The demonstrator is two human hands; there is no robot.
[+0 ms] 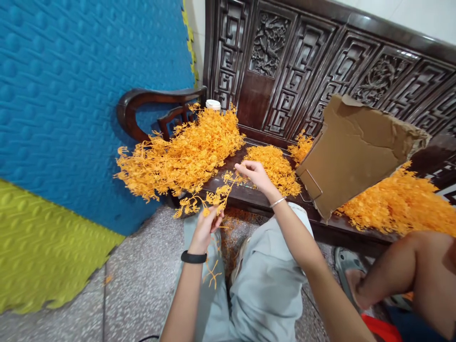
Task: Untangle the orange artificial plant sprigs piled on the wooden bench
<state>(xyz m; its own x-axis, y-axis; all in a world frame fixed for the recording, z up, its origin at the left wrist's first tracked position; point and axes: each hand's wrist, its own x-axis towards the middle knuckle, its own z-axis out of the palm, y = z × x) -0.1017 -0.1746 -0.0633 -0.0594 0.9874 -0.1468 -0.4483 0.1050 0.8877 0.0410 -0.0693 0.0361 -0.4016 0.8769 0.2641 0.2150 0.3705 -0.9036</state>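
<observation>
An orange branching plastic sprig (pixel 218 195) with small curly blossoms is in my left hand (pixel 208 227), its fingers closed around the lower stem above my left knee. Close to the sprig's upper tip, my right hand (pixel 255 175) is pinched, thumb against forefinger; what sits between those fingertips is too small to make out. A big heap of orange sprigs (pixel 185 154) lies on the dark wooden bench (pixel 231 164) at the left. Beyond my right hand is a smaller pile of loose orange blossoms (pixel 274 166).
A torn cardboard piece (pixel 356 156) leans on the bench, with another orange heap (pixel 409 202) beside it. A white lidded container (pixel 213 105) stands behind the left heap. Another person's bare leg (pixel 388 270) is at the right. Blue foam mat (pixel 71 95) covers the left side.
</observation>
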